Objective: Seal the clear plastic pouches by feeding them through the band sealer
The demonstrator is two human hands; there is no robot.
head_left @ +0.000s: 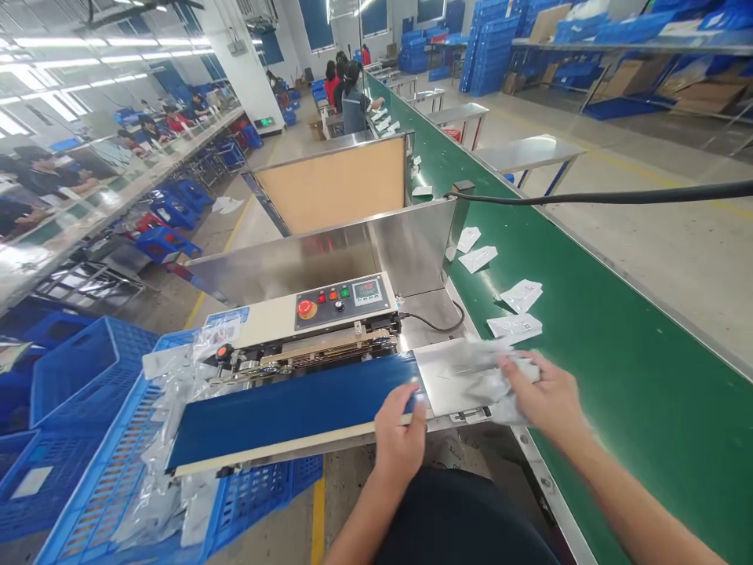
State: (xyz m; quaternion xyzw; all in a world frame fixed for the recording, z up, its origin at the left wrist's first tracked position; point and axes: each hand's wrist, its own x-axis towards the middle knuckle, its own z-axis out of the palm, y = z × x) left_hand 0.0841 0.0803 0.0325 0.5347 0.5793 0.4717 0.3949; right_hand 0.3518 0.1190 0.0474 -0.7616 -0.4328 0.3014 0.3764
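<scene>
My right hand (550, 396) is closed on a whitish plastic bag (500, 380), smeared by motion, above the bare metal plate (444, 384) at the machine's right end. My left hand (400, 431) is at the right end of the blue belt (282, 416), fingers curled with a small gap between thumb and forefinger; nothing shows in it. Behind the belt stands a bag sealing machine (264, 333) with a red stop button (306, 308) and a lit display (368, 292). White packets (514, 328) lie on the green conveyor (617, 377) beyond my right hand.
A blue crate (106, 479) at the left holds several clear bags with white contents (156, 479). A metal guard (329, 255) rises behind the machine, and a black cable (588, 196) crosses above the conveyor. Co-workers (353, 102) sit farther along the line.
</scene>
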